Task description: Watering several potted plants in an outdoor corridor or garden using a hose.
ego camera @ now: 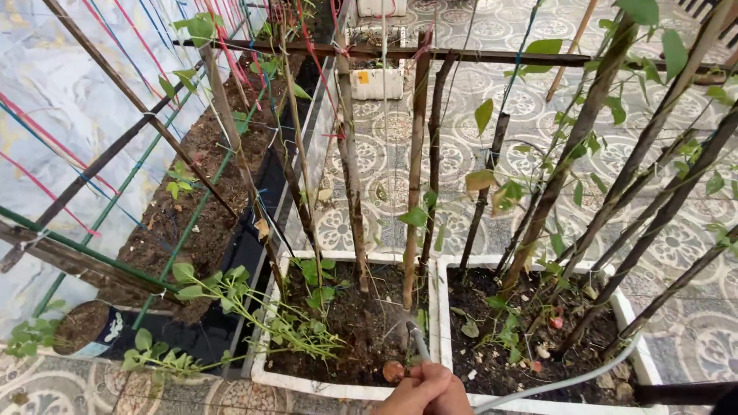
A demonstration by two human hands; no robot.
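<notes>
My right hand (424, 390) shows at the bottom edge, closed around the end of a thin grey hose (565, 381) whose nozzle (417, 340) points into a white foam planter box (265, 367). A faint spray of water leaves the nozzle over the dark soil (361, 323). Small leafy green plants (246, 303) grow in that box among upright wooden stakes (416, 165). A second white planter (632, 330) with soil and seedlings stands just to the right. My left hand is out of view.
A long soil bed (196, 192) lined with black sheet runs along the marbled wall (54, 92) at left. Slanted sticks tied with red, blue and green cords (115, 196) form a trellis. Patterned floor tiles (461, 115) lie behind, with another white box (377, 81).
</notes>
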